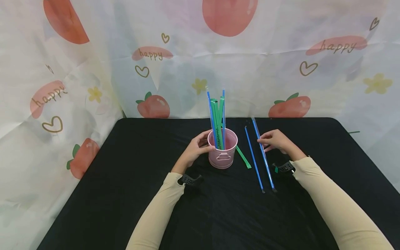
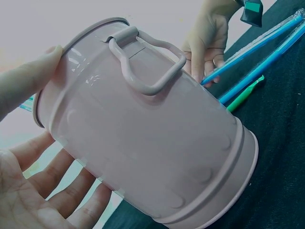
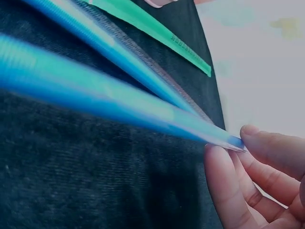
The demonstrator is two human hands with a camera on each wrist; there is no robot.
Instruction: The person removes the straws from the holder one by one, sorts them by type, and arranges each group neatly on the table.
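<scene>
The pink bucket (image 1: 222,152) is steadied by the left hand (image 1: 194,151), fingers curled round its wall. A blue straw (image 1: 263,155) lying on the black cloth (image 1: 125,180) is being pinched near its far end by the right hand (image 1: 275,140), just right of the bucket. The pickup seems in hand; next, a lift and tilt upright over the rim would be called for.

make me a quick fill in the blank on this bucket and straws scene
1. The left hand holds the side of a ____ bucket.
2. The right hand touches a ____ straw lying on the black cloth.
3. The straw lying closest to the bucket, the green straw, is ____.
4. The straws in the bucket stand ____.

Missing words: pink; blue; green; upright
</scene>
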